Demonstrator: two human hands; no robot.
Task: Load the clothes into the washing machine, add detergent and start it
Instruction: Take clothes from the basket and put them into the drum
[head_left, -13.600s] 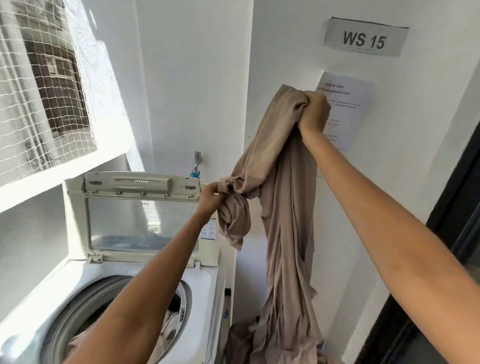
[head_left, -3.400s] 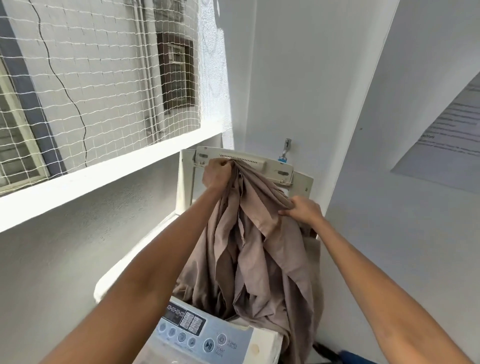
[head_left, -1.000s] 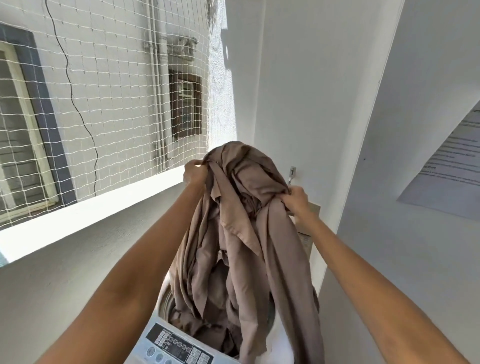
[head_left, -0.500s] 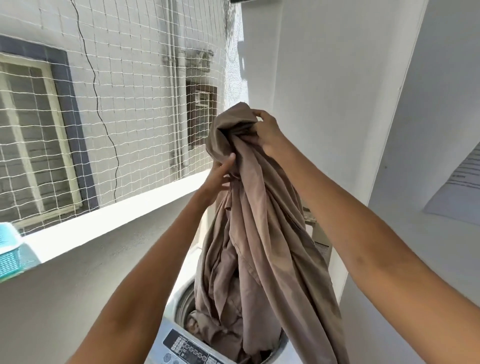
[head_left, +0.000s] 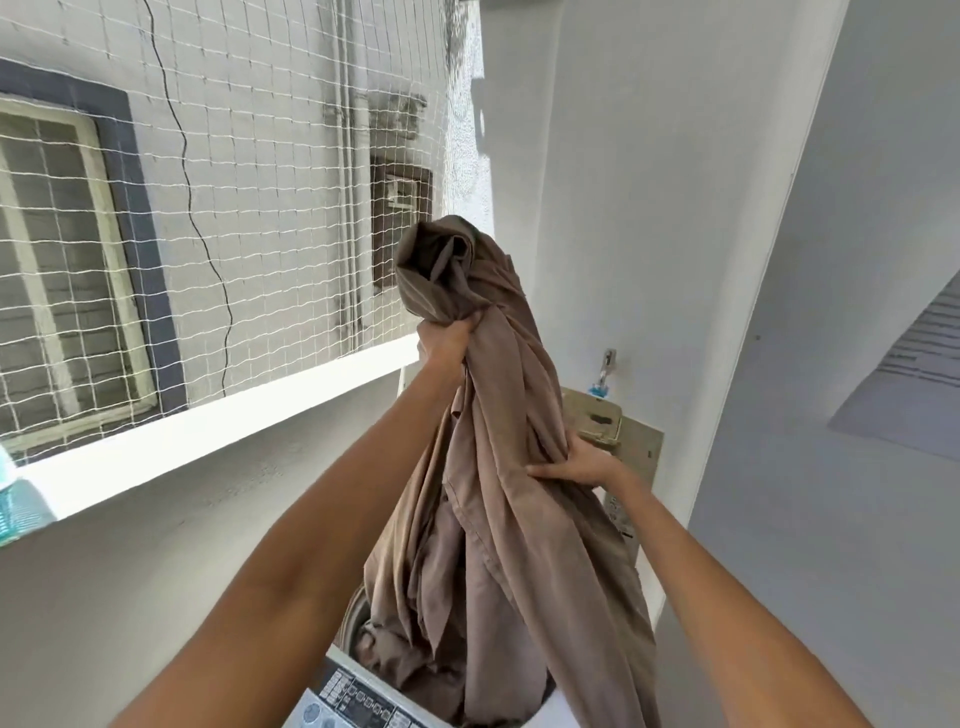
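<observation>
Both arms reach forward and up. The left hand is fisted high. The right hand clutches lower, fingers curled.

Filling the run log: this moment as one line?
left hand grips brown cloth | right hand grips lower | washing machine part-loaded

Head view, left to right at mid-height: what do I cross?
Teal plastic basket → white netted ledge → left hand gripping the brown cloth bundle → right hand → raised beige washer lid → printed paper notice.
</observation>
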